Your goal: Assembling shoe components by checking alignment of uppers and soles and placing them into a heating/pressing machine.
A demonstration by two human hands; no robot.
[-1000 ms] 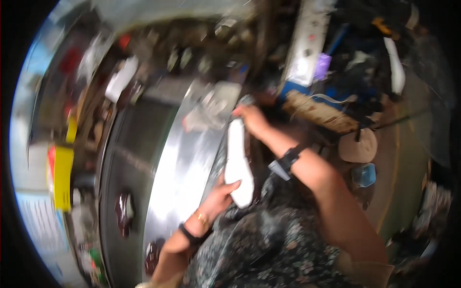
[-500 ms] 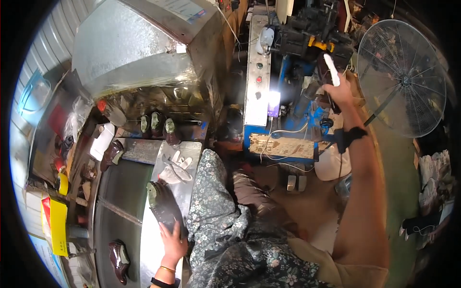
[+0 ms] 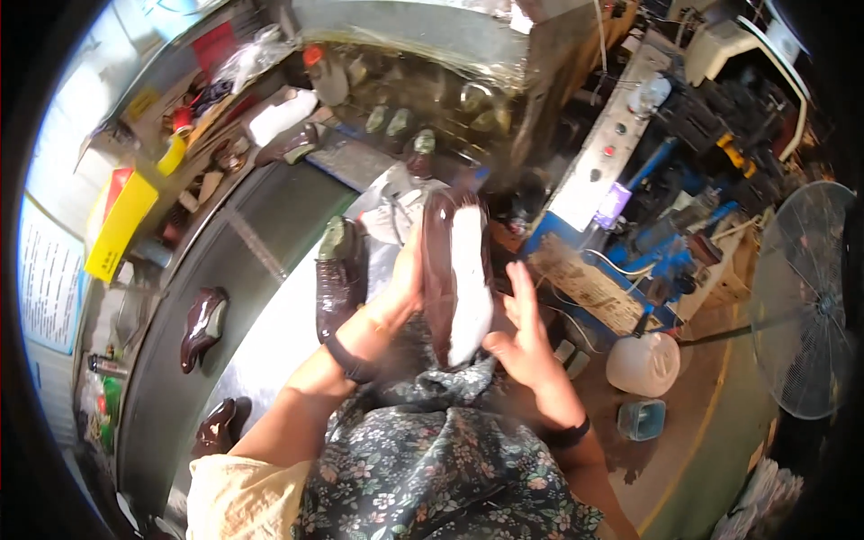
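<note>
A dark brown shoe upper on a last [image 3: 438, 270], with a white underside turned up, stands over my lap, toe end pointing away. My left hand [image 3: 409, 274] grips its left side; the fingertips are hidden behind it. Just right of the shoe, my right hand [image 3: 526, 337] is open, with its fingers spread. Whether its thumb touches the white underside, I cannot tell. To the left, another brown shoe [image 3: 338, 283] with a green top rests on a metal sheet [image 3: 279, 346]. White gloves [image 3: 391, 216] lie beyond it.
A dark conveyor belt [image 3: 171, 387] on the left carries a brown shoe [image 3: 203, 328]. At the right stand a blue machine [image 3: 684, 243] with a button panel [image 3: 612, 144] and a large fan [image 3: 810, 301]. A white jug [image 3: 643, 364] sits on the floor.
My right hand has come back from the machine, and the white-bottomed shoe is now in my left hand. My left hand has left the shoe on the metal sheet. The view has turned left.
</note>
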